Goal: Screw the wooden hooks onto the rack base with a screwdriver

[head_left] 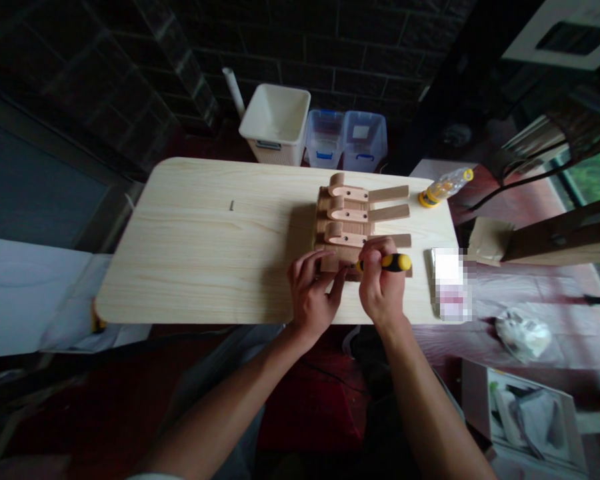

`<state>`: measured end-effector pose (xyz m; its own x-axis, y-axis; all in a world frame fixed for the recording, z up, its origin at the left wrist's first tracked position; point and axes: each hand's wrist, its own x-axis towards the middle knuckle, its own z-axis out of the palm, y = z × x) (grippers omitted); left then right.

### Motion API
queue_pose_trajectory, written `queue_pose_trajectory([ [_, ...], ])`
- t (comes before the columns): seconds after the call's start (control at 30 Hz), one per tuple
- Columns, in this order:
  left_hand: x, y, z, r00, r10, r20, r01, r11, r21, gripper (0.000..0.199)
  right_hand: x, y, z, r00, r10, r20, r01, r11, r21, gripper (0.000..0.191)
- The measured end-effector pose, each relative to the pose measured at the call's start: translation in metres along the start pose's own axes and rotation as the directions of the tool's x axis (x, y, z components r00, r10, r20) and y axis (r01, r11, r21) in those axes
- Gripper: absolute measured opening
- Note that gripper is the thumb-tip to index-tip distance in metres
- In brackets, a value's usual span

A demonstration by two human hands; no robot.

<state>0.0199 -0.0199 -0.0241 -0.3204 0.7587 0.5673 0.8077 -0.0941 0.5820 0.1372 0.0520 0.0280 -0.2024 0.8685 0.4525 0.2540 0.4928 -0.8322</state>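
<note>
A wooden assembly [349, 215] stands on the right half of the table, made of several parallel hook-ended pieces with dark screws and flat slats jutting to the right. My right hand [381, 287] is wrapped round a screwdriver [396, 263] with a yellow and black handle. The tool lies nearly level, its tip end pointing left at a dark screw spot on the nearest wooden piece [330, 264]. My left hand [314, 297] grips that piece from the left, fingers over its rounded end and thumb close to the screw spot. The screwdriver's shaft is mostly hidden.
A small metal bit [232, 205] lies on the pale wooden table [195, 253]. At the right edge are a clear bottle with a yellow cap [443, 189] and a blurred-out flat object [449, 287]. Beyond the far edge stand a white bin [275, 117] and two clear plastic boxes [364, 137].
</note>
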Motion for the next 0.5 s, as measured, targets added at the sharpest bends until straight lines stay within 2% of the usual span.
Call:
queue_pose_trajectory([
  [0.27, 0.000, 0.001, 0.000, 1.000, 0.001, -0.002, -0.001, 1.000, -0.008, 0.009, 0.003, -0.001, -0.003, 0.998, -0.051, 0.040, 0.053, 0.997, -0.059, 0.020],
  [0.5, -0.002, 0.000, 0.000, 1.000, -0.011, 0.008, 0.011, 1.000, 0.004, 0.016, 0.004, -0.010, -0.003, 0.973, -0.134, 0.186, 0.159, 0.979, -0.127, 0.018],
])
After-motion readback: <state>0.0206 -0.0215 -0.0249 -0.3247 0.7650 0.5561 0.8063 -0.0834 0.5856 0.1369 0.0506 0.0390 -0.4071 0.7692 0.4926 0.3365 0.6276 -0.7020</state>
